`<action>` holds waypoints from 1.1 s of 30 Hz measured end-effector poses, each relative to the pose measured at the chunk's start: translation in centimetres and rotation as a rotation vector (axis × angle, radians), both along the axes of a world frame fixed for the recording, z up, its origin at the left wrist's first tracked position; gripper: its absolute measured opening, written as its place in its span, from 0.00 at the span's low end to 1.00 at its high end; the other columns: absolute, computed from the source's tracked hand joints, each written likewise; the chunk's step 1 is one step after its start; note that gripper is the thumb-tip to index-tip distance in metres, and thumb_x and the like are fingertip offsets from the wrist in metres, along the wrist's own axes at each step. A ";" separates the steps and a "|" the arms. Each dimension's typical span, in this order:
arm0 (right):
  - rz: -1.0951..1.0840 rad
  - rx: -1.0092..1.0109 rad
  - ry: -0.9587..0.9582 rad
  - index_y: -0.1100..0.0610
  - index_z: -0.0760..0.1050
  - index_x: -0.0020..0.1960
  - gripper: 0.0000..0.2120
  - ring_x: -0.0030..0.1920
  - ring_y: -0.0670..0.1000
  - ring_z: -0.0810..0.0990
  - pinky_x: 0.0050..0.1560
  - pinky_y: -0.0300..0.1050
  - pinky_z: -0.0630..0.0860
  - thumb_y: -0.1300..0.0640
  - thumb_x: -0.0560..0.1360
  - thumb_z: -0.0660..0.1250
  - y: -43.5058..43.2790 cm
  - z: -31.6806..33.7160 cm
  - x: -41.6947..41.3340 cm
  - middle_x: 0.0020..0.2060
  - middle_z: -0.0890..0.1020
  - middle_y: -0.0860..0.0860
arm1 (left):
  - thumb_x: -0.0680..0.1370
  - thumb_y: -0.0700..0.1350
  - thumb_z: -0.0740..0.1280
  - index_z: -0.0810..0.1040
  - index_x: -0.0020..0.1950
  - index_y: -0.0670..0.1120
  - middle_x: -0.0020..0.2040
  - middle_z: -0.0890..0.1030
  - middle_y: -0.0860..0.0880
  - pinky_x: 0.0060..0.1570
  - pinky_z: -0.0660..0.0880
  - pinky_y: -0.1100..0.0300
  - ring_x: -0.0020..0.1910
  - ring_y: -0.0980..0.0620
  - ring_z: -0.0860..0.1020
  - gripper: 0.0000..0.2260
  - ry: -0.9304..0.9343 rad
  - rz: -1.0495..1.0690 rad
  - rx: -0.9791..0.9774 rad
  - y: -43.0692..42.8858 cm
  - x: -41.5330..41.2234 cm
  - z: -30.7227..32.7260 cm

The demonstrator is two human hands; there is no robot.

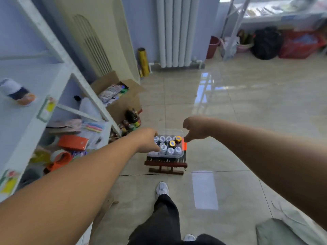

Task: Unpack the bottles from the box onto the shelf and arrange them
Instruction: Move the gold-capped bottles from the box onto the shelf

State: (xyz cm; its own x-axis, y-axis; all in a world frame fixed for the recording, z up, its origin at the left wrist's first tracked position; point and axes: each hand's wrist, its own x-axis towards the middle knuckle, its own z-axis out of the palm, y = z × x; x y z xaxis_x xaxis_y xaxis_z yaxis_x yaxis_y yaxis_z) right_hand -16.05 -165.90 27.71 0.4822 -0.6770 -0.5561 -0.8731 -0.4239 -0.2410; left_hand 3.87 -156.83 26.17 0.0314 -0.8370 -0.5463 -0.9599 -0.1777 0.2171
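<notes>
A clear plastic box [175, 131] stands on a low dark wooden stool [166, 164] on the floor. It holds several white-capped bottles [170, 151] and two dark bottles with yellow caps [172, 143]. My left hand [147, 140] grips the box's left side, its thumb beside the near white bottles. My right hand [194, 128] is closed on the right rim, fingertips at the orange latch [184, 146]. The white shelf unit [74, 77] rises at the left.
The shelf's lower levels hold an orange box [73, 142], tape rolls [61, 159] and packets. An open cardboard box [118, 96] and several cans [130, 123] sit by the shelf's foot. My shoe [162, 189] is just behind the stool. Bags lie far right.
</notes>
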 end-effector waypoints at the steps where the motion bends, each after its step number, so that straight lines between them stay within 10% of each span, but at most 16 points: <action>1: -0.030 0.017 0.012 0.59 0.72 0.70 0.32 0.62 0.57 0.77 0.59 0.47 0.74 0.48 0.71 0.75 -1.2 -1.1 0.1 0.65 0.77 0.55 | 0.69 0.56 0.72 0.78 0.60 0.46 0.56 0.82 0.46 0.51 0.78 0.53 0.53 0.44 0.80 0.23 0.021 -0.012 0.011 -1.7 0.0 -1.3; 5: -0.071 0.098 0.069 0.63 0.74 0.65 0.27 0.59 0.59 0.79 0.58 0.51 0.77 0.50 0.72 0.73 -4.9 -6.1 0.8 0.61 0.80 0.59 | 0.69 0.56 0.71 0.76 0.46 0.47 0.43 0.76 0.50 0.35 0.68 0.58 0.42 0.49 0.75 0.15 0.126 -0.053 0.152 -6.4 0.1 -6.9; 13: -0.043 0.149 0.078 0.57 0.73 0.62 0.22 0.58 0.58 0.78 0.55 0.51 0.77 0.49 0.72 0.70 -11.0 -18.7 1.8 0.59 0.79 0.55 | 0.69 0.55 0.72 0.78 0.48 0.46 0.48 0.76 0.49 0.41 0.74 0.55 0.46 0.47 0.77 0.15 0.239 -0.011 0.294 -12.7 1.1 -19.3; 17: 0.032 0.172 0.096 0.55 0.74 0.57 0.17 0.55 0.58 0.79 0.50 0.48 0.78 0.50 0.71 0.69 -14.3 -27.0 3.1 0.53 0.79 0.54 | 0.68 0.56 0.69 0.68 0.37 0.52 0.38 0.70 0.55 0.29 0.62 0.59 0.34 0.58 0.69 0.13 0.263 0.109 0.276 -15.1 1.5 -26.5; 24: 0.180 0.046 0.064 0.53 0.75 0.60 0.18 0.55 0.58 0.79 0.48 0.45 0.72 0.51 0.71 0.67 -17.4 -39.6 4.3 0.57 0.79 0.52 | 0.70 0.50 0.70 0.76 0.48 0.51 0.47 0.80 0.51 0.45 0.78 0.52 0.46 0.47 0.79 0.10 0.315 0.131 0.289 -18.6 0.1 -37.2; 28: 0.327 -0.034 0.069 0.50 0.76 0.54 0.11 0.53 0.51 0.80 0.73 0.46 0.54 0.53 0.73 0.63 -17.7 -44.0 4.1 0.48 0.83 0.47 | 0.71 0.48 0.69 0.76 0.50 0.49 0.47 0.80 0.49 0.45 0.78 0.50 0.47 0.45 0.79 0.10 0.279 0.082 0.275 -18.7 -0.8 -41.1; 33: 0.350 -0.114 0.068 0.53 0.73 0.46 0.04 0.42 0.53 0.82 0.75 0.49 0.38 0.56 0.71 0.62 -16.5 -46.1 3.9 0.34 0.81 0.48 | 0.73 0.51 0.70 0.74 0.54 0.49 0.52 0.76 0.49 0.39 0.72 0.51 0.47 0.44 0.76 0.12 0.204 0.130 0.180 -17.6 -2.2 -43.8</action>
State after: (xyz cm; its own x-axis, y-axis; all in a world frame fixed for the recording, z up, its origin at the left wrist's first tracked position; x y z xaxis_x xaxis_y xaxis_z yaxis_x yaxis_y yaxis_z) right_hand -12.12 -182.39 -18.39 0.6599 -0.5369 -0.5255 -0.6830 -0.7202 -0.1218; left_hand 1.67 -174.44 -17.67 0.0057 -0.7220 -0.6919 -0.8663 -0.3491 0.3572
